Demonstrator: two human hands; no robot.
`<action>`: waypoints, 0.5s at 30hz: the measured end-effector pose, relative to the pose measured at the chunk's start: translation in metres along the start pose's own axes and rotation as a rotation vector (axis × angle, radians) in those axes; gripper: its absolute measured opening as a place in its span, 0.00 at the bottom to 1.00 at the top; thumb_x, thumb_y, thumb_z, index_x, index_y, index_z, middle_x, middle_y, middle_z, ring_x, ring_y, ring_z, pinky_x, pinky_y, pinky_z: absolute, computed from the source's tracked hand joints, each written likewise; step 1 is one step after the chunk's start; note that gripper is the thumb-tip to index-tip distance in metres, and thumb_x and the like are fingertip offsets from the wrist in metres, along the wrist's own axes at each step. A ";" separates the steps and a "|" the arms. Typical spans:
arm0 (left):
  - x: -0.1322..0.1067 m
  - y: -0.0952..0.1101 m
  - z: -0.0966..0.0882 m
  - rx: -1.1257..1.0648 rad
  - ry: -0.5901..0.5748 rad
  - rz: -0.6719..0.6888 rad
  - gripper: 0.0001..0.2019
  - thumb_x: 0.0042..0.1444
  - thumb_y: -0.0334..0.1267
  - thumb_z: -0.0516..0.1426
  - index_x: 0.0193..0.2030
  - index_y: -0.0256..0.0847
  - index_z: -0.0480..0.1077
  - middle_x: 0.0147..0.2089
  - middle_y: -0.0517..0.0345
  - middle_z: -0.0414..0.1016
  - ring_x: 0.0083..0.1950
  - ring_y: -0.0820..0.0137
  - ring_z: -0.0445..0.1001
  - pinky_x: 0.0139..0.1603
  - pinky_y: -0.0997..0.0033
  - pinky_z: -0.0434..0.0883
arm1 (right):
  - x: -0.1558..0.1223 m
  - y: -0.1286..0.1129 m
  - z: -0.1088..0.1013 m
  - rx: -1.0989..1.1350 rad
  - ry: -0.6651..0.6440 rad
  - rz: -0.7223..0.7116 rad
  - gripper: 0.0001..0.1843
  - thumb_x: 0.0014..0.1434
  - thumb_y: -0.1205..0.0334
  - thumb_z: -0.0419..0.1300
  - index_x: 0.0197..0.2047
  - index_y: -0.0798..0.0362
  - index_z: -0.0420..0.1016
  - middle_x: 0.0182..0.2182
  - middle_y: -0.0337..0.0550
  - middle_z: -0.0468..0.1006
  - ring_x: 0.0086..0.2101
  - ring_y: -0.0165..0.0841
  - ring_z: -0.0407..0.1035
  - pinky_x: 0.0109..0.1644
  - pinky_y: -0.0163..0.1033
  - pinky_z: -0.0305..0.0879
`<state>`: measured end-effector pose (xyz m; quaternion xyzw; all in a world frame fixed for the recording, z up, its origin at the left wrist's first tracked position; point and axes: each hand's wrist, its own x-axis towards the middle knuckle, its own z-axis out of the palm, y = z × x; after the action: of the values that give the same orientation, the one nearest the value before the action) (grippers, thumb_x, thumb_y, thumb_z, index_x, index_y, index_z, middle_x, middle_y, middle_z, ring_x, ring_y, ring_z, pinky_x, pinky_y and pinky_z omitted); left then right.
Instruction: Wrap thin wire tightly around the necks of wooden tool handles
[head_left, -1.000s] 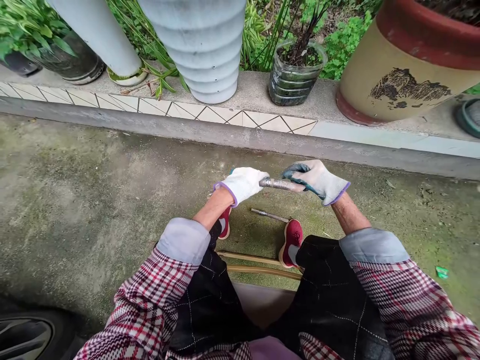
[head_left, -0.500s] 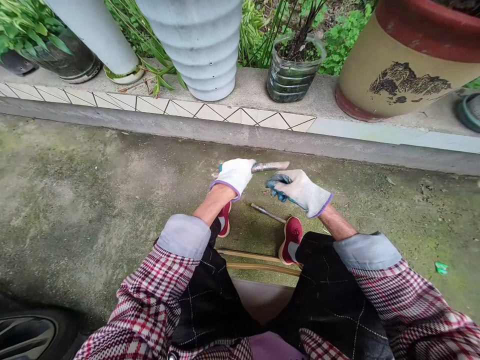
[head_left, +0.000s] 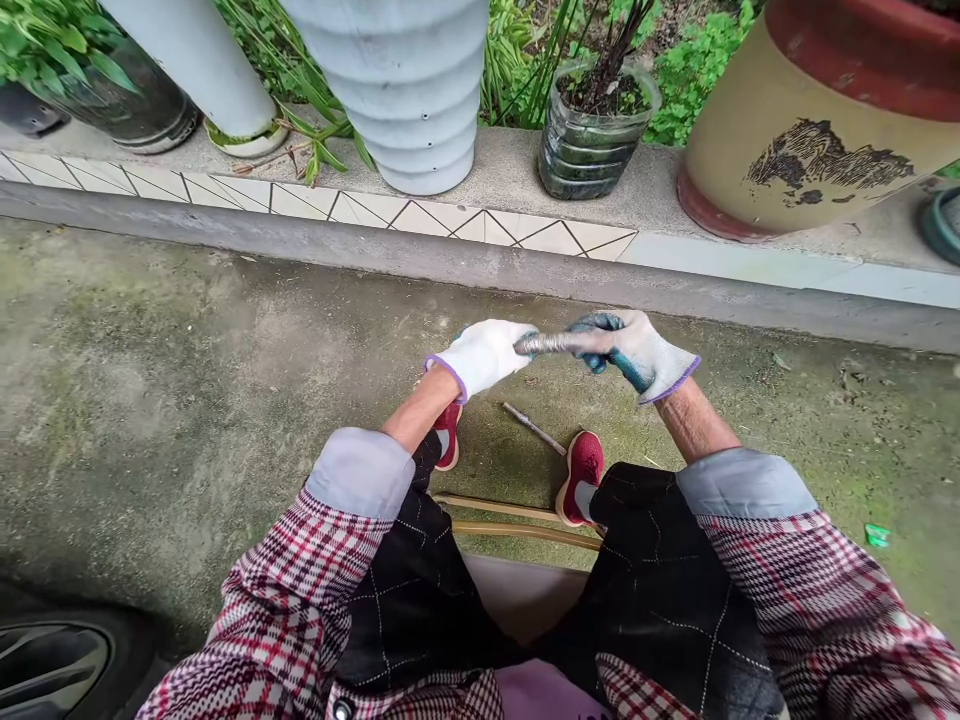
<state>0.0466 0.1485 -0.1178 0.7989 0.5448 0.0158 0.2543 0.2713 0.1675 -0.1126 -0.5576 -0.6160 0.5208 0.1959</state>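
Note:
Both my hands wear white knit gloves with purple cuffs. My left hand (head_left: 484, 355) is closed around one end of a short grey metal rod (head_left: 551, 343) held level in front of my knees. My right hand (head_left: 630, 350), its palm coated dark blue-green, is wrapped round the rod's other end. The middle of the rod shows between the two gloves. On the concrete below lies a thin metal tool (head_left: 534, 428) between my red shoes (head_left: 581, 475).
A tiled kerb (head_left: 480, 225) runs across ahead, carrying a ribbed white pot (head_left: 412, 90), a cut plastic bottle planter (head_left: 592, 140) and a large tan and red pot (head_left: 817, 120). Bamboo strips (head_left: 510, 520) lie under my seat. A tyre (head_left: 52, 660) sits at the lower left.
My right hand, off the rod half a second ago, has risen and closed on its right end again. The left hand kept its hold throughout.

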 end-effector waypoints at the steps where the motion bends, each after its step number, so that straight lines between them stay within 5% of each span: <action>1: 0.000 -0.001 -0.002 -0.044 0.039 -0.001 0.14 0.63 0.43 0.56 0.50 0.44 0.79 0.43 0.56 0.84 0.40 0.65 0.79 0.39 0.68 0.67 | -0.001 -0.002 0.005 0.056 -0.007 0.026 0.11 0.56 0.54 0.68 0.32 0.54 0.78 0.23 0.41 0.76 0.21 0.27 0.65 0.23 0.34 0.63; 4: 0.003 -0.004 -0.004 -0.059 0.122 -0.088 0.15 0.63 0.43 0.56 0.52 0.44 0.79 0.44 0.53 0.84 0.42 0.62 0.79 0.40 0.67 0.68 | -0.005 -0.007 0.022 0.205 -0.004 0.068 0.10 0.54 0.56 0.69 0.33 0.55 0.80 0.23 0.41 0.77 0.20 0.26 0.66 0.22 0.33 0.65; 10: 0.000 -0.008 0.004 0.207 0.052 -0.253 0.18 0.66 0.36 0.50 0.54 0.45 0.79 0.44 0.45 0.83 0.47 0.53 0.82 0.43 0.61 0.71 | -0.018 -0.014 0.043 0.143 -0.167 0.055 0.07 0.51 0.62 0.67 0.33 0.56 0.81 0.23 0.40 0.79 0.19 0.25 0.66 0.21 0.31 0.65; 15: 0.002 -0.008 0.013 0.311 -0.027 -0.140 0.18 0.67 0.35 0.50 0.55 0.42 0.79 0.41 0.43 0.82 0.49 0.51 0.82 0.46 0.59 0.71 | -0.012 -0.011 0.025 0.020 0.034 0.036 0.06 0.54 0.60 0.65 0.31 0.54 0.81 0.20 0.37 0.74 0.20 0.25 0.61 0.21 0.32 0.56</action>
<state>0.0448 0.1475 -0.1330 0.7888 0.5916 -0.0973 0.1355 0.2492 0.1482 -0.1090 -0.5753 -0.5974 0.5207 0.2026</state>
